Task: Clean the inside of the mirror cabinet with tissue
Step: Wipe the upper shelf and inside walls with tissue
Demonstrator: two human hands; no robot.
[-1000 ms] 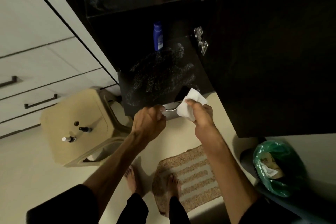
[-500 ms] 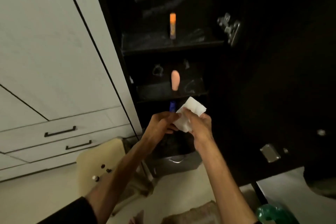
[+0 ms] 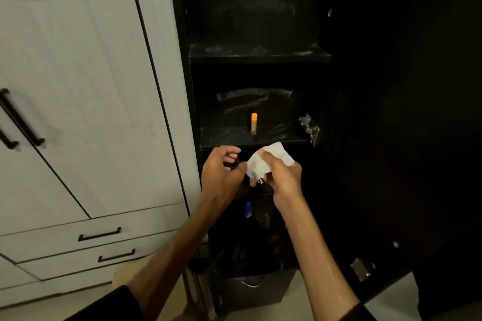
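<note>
Clearly the right hand grips the crumpled tissue in front of the open black cabinet, probably to ready it for wiping. The left hand, fingers curled, touches the tissue's edge and seems to hold nothing.

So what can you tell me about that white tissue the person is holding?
The tissue is a white, soft-looking paper sheet, crumpled and folded rather than flat, with a ragged, torn-looking lower edge. The right hand grips it, thumb pressed across its front, and one corner sticks up above the fingers. The left hand meets its left edge with thumb and fingertip. It is held in the air in front of the dark open cabinet, just below the shelf with the small orange-capped stick, touching no shelf.
</note>
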